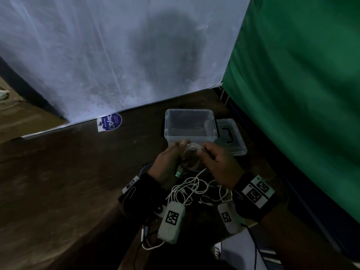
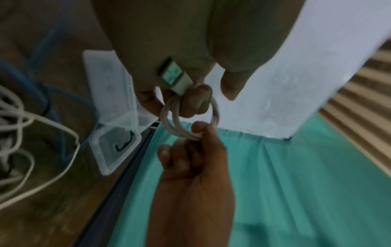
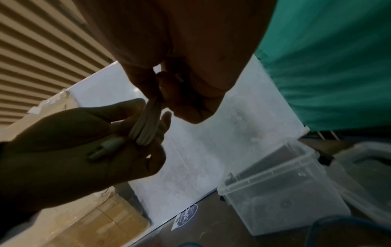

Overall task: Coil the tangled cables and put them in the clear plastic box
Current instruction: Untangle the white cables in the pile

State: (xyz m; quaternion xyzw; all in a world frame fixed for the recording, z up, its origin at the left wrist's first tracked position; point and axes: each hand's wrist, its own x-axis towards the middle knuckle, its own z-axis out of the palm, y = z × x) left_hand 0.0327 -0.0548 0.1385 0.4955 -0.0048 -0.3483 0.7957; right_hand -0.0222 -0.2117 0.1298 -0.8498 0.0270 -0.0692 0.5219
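Tabletop (image 1: 78, 172): dark wood; I see white wall far, green curtain (image 1: 302, 75) right.
Clear plastic box (image 1: 190, 123): far, lid (image 1: 231, 137) right.
Tangled cables (image 1: 194, 188): near.
Grip: left hand (image 1: 165, 168) and right hand (image 1: 220, 164) both pinch white cable coil (image 2: 190, 120).

Dark wood table (image 1: 78, 172), clear plastic box (image 1: 190, 123) w/ lid (image 1: 231, 137) beside, tangled cables (image 1: 194, 188), round sticker (image 1: 112, 121).

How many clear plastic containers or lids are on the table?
2: the open clear plastic box stands beyond both hands; its lid lies flat directly right of it, touching.
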